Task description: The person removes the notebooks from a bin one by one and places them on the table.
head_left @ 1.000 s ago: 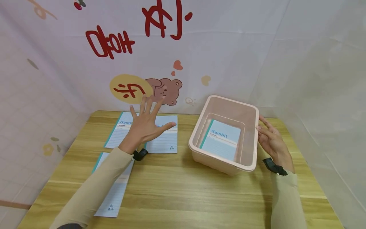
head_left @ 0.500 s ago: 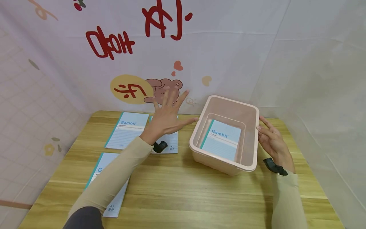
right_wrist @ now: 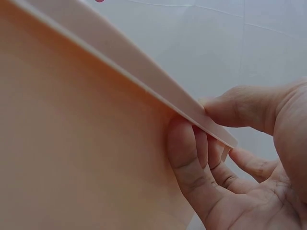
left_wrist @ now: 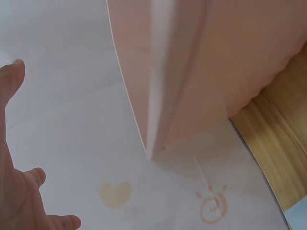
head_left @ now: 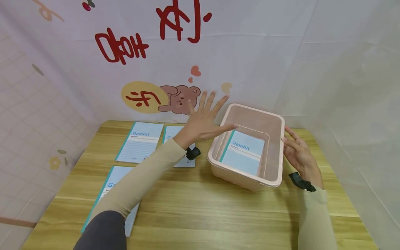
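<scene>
A pale pink plastic bin (head_left: 235,178) stands on the right half of the table, with a blue-and-white "Gambit" notebook (head_left: 242,152) lying inside. My right hand (head_left: 301,158) holds the bin's right rim; in the right wrist view the thumb lies on the rim and the fingers (right_wrist: 184,148) curl beneath it. My left hand (head_left: 203,123) hangs in the air by the bin's left side, fingers spread and holding nothing. Its thumb overlaps the bin's opening in the head view. The left wrist view shows these fingers apart from the bin wall (left_wrist: 201,96).
More Gambit notebooks lie on the left: one at the back left (head_left: 139,140), another notebook (head_left: 170,133) beside it, partly covered by the left arm, and a notebook (head_left: 110,180) in front, also partly covered. A printed cloth (head_left: 250,52) hangs behind the wooden table (head_left: 193,215).
My left hand has moved right, from above the back notebooks to the bin's left side, fingers still spread. My right hand and the bin have stayed in place.
</scene>
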Demonstrator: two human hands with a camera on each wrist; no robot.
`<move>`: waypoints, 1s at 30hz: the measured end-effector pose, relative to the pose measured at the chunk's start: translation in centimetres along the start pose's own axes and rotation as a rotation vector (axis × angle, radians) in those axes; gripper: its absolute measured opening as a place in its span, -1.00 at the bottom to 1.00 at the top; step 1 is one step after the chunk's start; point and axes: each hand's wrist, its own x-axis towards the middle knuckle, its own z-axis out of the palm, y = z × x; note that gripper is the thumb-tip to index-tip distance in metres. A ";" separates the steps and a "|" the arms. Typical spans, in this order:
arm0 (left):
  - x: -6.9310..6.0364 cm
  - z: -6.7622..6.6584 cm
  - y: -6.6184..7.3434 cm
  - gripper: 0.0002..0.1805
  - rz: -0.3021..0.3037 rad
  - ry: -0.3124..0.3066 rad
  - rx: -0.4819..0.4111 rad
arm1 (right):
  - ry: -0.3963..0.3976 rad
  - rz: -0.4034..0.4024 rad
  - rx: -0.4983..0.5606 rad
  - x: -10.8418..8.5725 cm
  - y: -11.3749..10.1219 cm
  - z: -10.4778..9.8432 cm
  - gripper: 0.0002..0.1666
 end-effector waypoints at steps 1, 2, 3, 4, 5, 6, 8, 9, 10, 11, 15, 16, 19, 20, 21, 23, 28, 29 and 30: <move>0.2 0.0 0.4 0.08 0.006 -0.005 0.000 | 0.001 -0.001 0.000 0.0 0.0 0.0 -0.24; 0.4 0.0 0.9 0.08 0.011 -0.010 -0.004 | 0.002 0.000 0.003 0.0 0.0 -0.1 -0.24; 0.7 0.0 1.3 0.08 0.014 -0.015 -0.005 | 0.002 0.000 0.007 -0.1 -0.1 -0.1 -0.24; 0.9 0.0 1.8 0.07 0.018 -0.018 -0.009 | 0.002 -0.001 0.008 -0.1 -0.1 -0.2 -0.24; 1.1 0.0 2.2 0.07 0.018 -0.022 -0.012 | 0.000 0.000 0.012 -0.1 -0.1 -0.2 -0.24; 1.4 0.1 2.7 0.07 0.018 -0.028 -0.020 | -0.003 0.000 0.011 -0.1 -0.1 -0.2 -0.24; 1.8 0.3 3.6 0.08 0.014 -0.043 -0.023 | -0.006 0.000 0.011 0.0 -0.1 -0.3 -0.24; 2.0 0.4 4.0 0.08 0.013 -0.052 -0.019 | -0.007 -0.001 0.010 0.0 -0.1 -0.3 -0.24; 2.3 0.6 4.5 0.08 0.012 -0.059 -0.014 | -0.007 -0.001 0.008 0.0 -0.1 -0.4 -0.24; 2.5 0.8 4.9 0.09 0.011 -0.067 -0.014 | -0.008 -0.002 0.008 0.0 -0.1 -0.4 -0.24; 3.5 1.7 6.5 0.11 0.006 -0.106 -0.015 | -0.008 0.000 -0.002 0.2 -0.1 -0.4 -0.25; 3.7 2.0 6.9 0.11 0.003 -0.114 -0.011 | -0.008 0.001 -0.003 0.2 -0.2 -0.4 -0.26; 4.5 2.8 7.9 0.11 -0.002 -0.125 0.008 | -0.007 0.006 -0.001 0.2 -0.2 -0.4 -0.25; 4.7 3.1 8.2 0.11 -0.005 -0.125 0.020 | -0.007 0.007 -0.002 0.2 -0.2 -0.3 -0.25; 4.9 3.5 8.5 0.11 -0.007 -0.123 0.036 | -0.006 0.006 -0.006 0.2 -0.2 -0.3 -0.25; 5.4 4.1 8.9 0.11 -0.012 -0.131 0.060 | -0.006 0.006 -0.006 0.2 -0.2 -0.3 -0.25; 5.9 5.5 9.8 0.10 -0.027 -0.186 0.077 | -0.007 0.006 -0.005 0.2 -0.2 -0.3 -0.24; 6.0 5.8 10.0 0.10 -0.028 -0.202 0.069 | -0.006 0.007 -0.007 0.2 -0.2 -0.3 -0.24; 6.1 6.0 10.1 0.11 -0.031 -0.212 0.057 | -0.006 0.007 -0.007 0.2 -0.2 -0.4 -0.24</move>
